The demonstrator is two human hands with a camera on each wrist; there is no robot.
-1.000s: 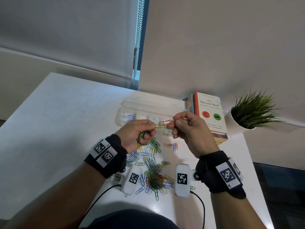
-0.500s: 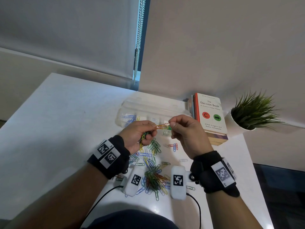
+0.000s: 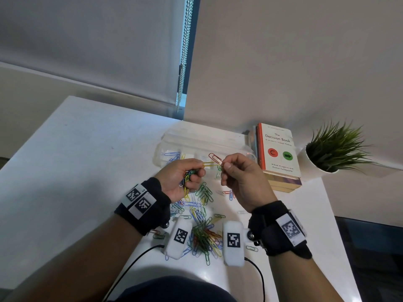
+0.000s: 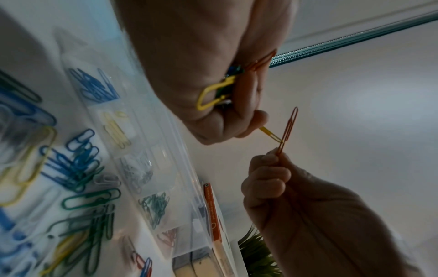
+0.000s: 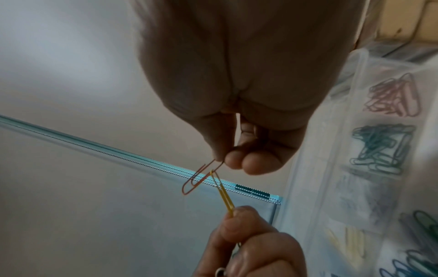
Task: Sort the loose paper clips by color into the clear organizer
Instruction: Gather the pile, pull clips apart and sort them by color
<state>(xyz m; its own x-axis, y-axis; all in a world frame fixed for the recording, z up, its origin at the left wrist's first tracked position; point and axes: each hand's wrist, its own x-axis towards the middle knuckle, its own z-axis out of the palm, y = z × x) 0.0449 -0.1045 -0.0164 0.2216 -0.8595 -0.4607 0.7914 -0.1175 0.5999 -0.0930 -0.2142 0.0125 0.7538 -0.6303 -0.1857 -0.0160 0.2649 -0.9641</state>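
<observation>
clips are hooked together: my right hand (image 3: 242, 179) pinches a red clip (image 3: 214, 158), my left hand (image 3: 181, 182) pinches a yellow clip (image 3: 209, 164) and curls round a spare bundle (image 3: 188, 178). both sit mid-frame, above the clear organizer (image 3: 202, 140). if i tug hard, i'd guess one pops free and drops into the loose pile (image 3: 202, 236), or lands in the wrong colour's compartment.

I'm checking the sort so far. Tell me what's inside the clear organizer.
The clear organizer holds separate groups in a row: blue clips, yellow clips, white clips, green clips, red clips. Beyond the red group, the view is blurred.
</observation>
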